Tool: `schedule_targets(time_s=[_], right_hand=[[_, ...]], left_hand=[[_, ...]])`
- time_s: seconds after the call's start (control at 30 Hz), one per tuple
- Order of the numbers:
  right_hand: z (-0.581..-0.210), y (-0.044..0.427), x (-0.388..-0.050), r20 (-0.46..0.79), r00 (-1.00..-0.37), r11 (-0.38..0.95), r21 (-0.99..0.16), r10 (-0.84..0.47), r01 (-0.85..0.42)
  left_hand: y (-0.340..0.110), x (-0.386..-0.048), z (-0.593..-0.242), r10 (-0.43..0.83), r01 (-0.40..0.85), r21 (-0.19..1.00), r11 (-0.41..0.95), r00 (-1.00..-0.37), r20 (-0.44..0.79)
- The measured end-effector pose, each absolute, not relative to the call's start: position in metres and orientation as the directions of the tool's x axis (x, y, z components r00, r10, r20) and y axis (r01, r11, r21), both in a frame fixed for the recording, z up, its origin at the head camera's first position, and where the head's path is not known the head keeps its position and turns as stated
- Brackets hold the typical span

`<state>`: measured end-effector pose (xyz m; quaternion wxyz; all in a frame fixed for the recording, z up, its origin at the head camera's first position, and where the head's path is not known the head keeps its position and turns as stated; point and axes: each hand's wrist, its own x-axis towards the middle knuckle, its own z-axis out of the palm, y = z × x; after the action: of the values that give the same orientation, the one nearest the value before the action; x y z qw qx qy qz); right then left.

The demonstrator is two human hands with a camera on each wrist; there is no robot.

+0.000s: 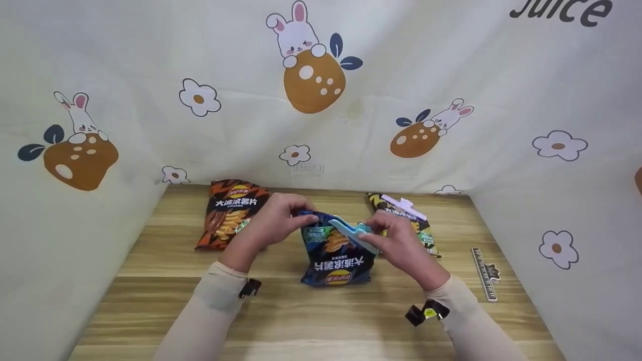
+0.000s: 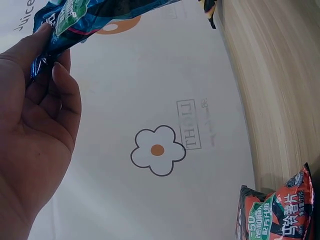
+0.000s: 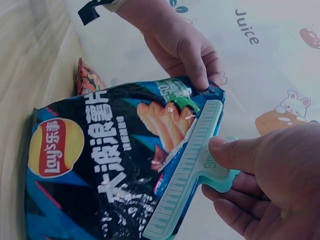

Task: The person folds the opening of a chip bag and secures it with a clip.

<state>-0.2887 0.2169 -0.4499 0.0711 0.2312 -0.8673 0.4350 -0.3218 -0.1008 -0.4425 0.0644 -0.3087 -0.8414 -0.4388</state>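
Observation:
A blue Lay's chip bag (image 1: pixel 333 258) stands upside down on the wooden table, its printed logo near the tabletop. My left hand (image 1: pixel 281 215) pinches the bag's upper left corner between thumb and fingers, as the left wrist view also shows. Along the bag's upper edge lies a turquoise bag clip (image 3: pixel 185 175) with a piano-key pattern, slanting down to the right in the head view. My right hand (image 1: pixel 398 238) grips the clip's handle, thumb on the near side and fingers behind. The clip's far jaw is mostly hidden.
At the back left lies an orange-and-black chip bag (image 1: pixel 228 215). A yellow-and-black chip bag (image 1: pixel 427 235) with a lilac clip (image 1: pixel 407 206) across it lies behind my right hand. Another piano-key clip (image 1: pixel 484 276) rests near the table's right edge. Printed cloth (image 1: pixel 241 135) encloses the table.

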Motion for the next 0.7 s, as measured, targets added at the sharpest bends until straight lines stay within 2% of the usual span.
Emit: schedule_targets(time_s=[0.4, 0.7], right_hand=[[-0.4454, 0.2098, -0.2921, 0.314, -0.880, 0.512, -0.723, -0.356, -0.465], [-0.4512, 0.2117, -0.2979, 0.283, -0.877, 0.463, -0.763, -0.387, -0.451]], left_hand=[[-0.1004, -0.3218, -0.4428, 0.455, 0.571, 0.700, 0.429, -0.806, 0.379], [-0.0994, -0.3233, -0.4468, 0.460, 0.589, 0.702, 0.401, -0.792, 0.402]])
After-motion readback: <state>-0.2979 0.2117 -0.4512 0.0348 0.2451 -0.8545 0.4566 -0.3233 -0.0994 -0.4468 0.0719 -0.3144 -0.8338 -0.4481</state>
